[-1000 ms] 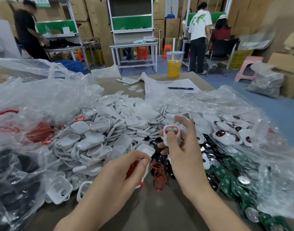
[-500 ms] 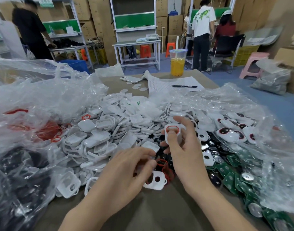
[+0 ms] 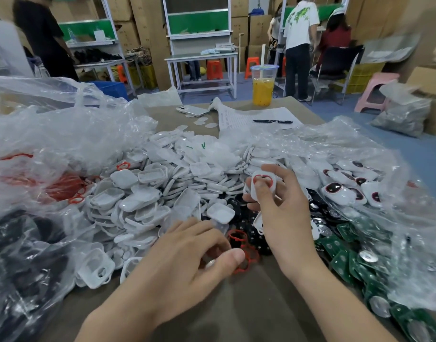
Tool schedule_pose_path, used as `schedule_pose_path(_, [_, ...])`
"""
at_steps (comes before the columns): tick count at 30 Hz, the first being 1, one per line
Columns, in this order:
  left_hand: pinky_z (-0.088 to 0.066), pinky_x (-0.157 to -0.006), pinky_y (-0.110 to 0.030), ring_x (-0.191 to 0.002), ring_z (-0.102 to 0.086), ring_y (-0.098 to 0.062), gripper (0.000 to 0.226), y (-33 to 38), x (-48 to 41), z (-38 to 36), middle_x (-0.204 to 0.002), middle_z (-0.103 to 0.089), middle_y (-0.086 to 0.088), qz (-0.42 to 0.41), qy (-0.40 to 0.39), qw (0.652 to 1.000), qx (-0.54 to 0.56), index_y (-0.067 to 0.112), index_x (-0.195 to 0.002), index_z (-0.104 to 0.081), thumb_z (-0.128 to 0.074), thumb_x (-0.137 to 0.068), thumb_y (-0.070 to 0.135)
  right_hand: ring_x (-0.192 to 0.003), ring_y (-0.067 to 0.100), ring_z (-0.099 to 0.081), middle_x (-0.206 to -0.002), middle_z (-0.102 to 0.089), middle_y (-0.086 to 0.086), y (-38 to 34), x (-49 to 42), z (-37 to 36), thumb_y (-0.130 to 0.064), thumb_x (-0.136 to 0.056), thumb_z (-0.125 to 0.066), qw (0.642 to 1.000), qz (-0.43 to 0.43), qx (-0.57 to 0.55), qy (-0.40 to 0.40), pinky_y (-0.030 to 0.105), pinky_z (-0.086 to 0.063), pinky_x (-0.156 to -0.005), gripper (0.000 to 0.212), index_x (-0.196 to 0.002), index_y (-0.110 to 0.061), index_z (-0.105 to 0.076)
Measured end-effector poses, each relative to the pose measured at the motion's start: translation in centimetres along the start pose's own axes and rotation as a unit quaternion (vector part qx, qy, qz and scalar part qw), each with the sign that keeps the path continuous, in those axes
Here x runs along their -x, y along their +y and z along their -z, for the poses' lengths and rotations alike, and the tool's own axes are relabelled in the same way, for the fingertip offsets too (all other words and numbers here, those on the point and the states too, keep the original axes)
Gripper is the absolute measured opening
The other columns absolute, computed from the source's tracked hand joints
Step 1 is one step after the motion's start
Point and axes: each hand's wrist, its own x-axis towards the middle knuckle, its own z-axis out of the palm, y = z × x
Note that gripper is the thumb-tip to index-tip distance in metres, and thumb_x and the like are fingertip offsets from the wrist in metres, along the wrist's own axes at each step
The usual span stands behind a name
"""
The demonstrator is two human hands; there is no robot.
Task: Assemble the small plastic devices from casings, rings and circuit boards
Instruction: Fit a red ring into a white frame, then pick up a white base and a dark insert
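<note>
Item 1: white casing [image 3: 253,192], with a red ring [image 3: 262,177] seated in its window. It was held up over the parts heap in the right hand [image 3: 283,218], above the bench [image 3: 249,304]. Judged light, stiff and thin-walled, with a smooth shell likely to slip. It was best taken by the two long edges, so the ring face stayed open for pressing.

Item 2: right hand fingers [image 3: 283,174]. They were curled behind the casing, with the thumb laid on its front just below the ring, so the piece was clamped between them.

Item 3: left hand [image 3: 187,255], low on the bench at the near edge of the heap. Its fingers were bent and the thumb was drawn in toward them. A small pale glint showed under the thumb, but whether anything was pinched there could not be told.

Item 4: loose red rings [image 3: 238,236], lying just beside the left thumb. They were judged soft and springy, easily bent out of shape, and best lifted by the rim.

Item 5: stock.
- A heap of empty casings [image 3: 147,193] lay at the centre and left.
- Green circuit boards [image 3: 343,257] lay to the right. They were judged rigid and were to be held by the edges.
</note>
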Motion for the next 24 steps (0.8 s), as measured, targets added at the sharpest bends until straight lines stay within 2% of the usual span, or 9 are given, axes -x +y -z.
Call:
schedule_pose_path(4, [-0.039,-0.089,-0.022,-0.094,-0.050,0.001,0.051,0.0,-0.1,-0.7,-0.090,-0.055,0.024,0.008,0.006,1.000,-0.017,0.039,-0.093,-0.056,-0.016,-0.100,0.069,-0.083,0.009,-0.073,-0.098,-0.074,-0.011,-0.1,0.2,-0.1,-0.022,-0.103,-0.055,1.000,0.005,0.006,0.001,0.023,-0.058,-0.076,0.023,-0.108,-0.045,-0.056])
schedule_pose_path(6, [-0.039,-0.087,-0.022,-0.091,-0.050,0.000,0.045,0.2,-0.5,-1.4,-0.090,-0.057,0.024,0.017,0.041,0.999,-0.026,0.038,-0.095,-0.059,-0.022,-0.101,0.064,-0.087,0.008,-0.072,-0.098,-0.073,-0.008,0.0,0.2,-0.1,-0.023,-0.104,-0.053,1.000,0.005,0.004,0.006,0.021,-0.056,-0.076,0.023,-0.108,-0.045,-0.054])
schedule_pose_path(9, [-0.043,-0.084,-0.025,-0.088,-0.054,-0.006,0.038,1.3,-1.3,-2.3,-0.092,-0.061,0.018,0.016,0.105,0.993,-0.046,0.032,-0.099,-0.066,-0.035,-0.101,0.053,-0.088,0.010,-0.071,-0.101,-0.073,-0.007,-0.1,0.3,-0.2,-0.026,-0.105,-0.050,1.000,-0.001,-0.008,0.009,0.025,-0.054,-0.080,0.018,-0.109,-0.044,-0.052])
schedule_pose_path(11, [-0.045,-0.083,-0.028,-0.088,-0.056,-0.010,0.035,1.8,-2.1,-2.8,-0.091,-0.061,0.015,0.006,0.119,0.991,-0.060,0.028,-0.099,-0.068,-0.039,-0.100,0.049,-0.088,0.009,-0.071,-0.099,-0.073,-0.008,-0.2,0.4,-0.2,-0.028,-0.105,-0.051,1.000,-0.002,-0.013,0.006,0.027,-0.052,-0.081,0.016,-0.108,-0.043,-0.053])
schedule_pose_path(13, [-0.048,-0.084,-0.033,-0.091,-0.058,-0.015,0.040,2.3,-2.8,-3.1,-0.091,-0.061,0.010,0.003,0.087,0.992,-0.093,0.025,-0.100,-0.068,-0.037,-0.098,0.049,-0.090,0.008,-0.071,-0.096,-0.073,-0.010,-0.3,0.4,-0.2,-0.030,-0.104,-0.053,1.000,-0.002,-0.013,0.009,0.026,-0.052,-0.082,0.015,-0.104,-0.045,-0.055])
schedule_pose_path(17, [-0.044,-0.090,-0.034,-0.108,-0.056,-0.020,0.065,3.1,-4.4,-3.2,-0.108,-0.057,0.004,0.041,0.006,0.983,-0.179,0.025,-0.121,-0.063,-0.021,-0.089,0.062,-0.087,0.010,-0.072,-0.094,-0.074,-0.006,-0.6,0.3,-0.2,-0.029,-0.102,-0.057,1.000,-0.003,-0.025,0.017,0.019,-0.053,-0.075,0.015,-0.100,-0.044,-0.057])
schedule_pose_path(19, [-0.042,-0.092,-0.033,-0.112,-0.054,-0.020,0.060,3.1,-4.9,-3.5,-0.113,-0.054,0.003,0.051,0.003,0.981,-0.188,0.024,-0.124,-0.059,-0.023,-0.091,0.059,-0.090,0.013,-0.072,-0.094,-0.074,-0.006,-0.6,0.3,-0.1,-0.026,-0.103,-0.057,0.999,-0.007,-0.033,0.020,0.021,-0.054,-0.075,0.014,-0.101,-0.039,-0.057])
schedule_pose_path(22, [-0.040,-0.092,-0.030,-0.113,-0.054,-0.017,0.041,2.8,-4.9,-3.6,-0.113,-0.055,0.006,0.051,0.033,0.983,-0.174,0.025,-0.117,-0.056,-0.032,-0.100,0.053,-0.085,0.015,-0.071,-0.089,-0.075,-0.009,-0.9,0.2,0.1,-0.022,-0.102,-0.056,0.999,-0.020,-0.037,0.028,0.019,-0.054,-0.062,0.015,-0.101,-0.036,-0.056])
schedule_pose_path(24, [-0.038,-0.094,-0.028,-0.114,-0.052,-0.014,0.032,2.6,-4.5,-3.7,-0.113,-0.055,0.008,0.047,0.056,0.987,-0.145,0.026,-0.116,-0.056,-0.039,-0.102,0.049,-0.082,0.016,-0.070,-0.086,-0.074,-0.009,-0.9,0.2,0.2,-0.020,-0.102,-0.056,0.999,-0.016,-0.033,0.033,0.019,-0.053,-0.060,0.014,-0.101,-0.034,-0.056])
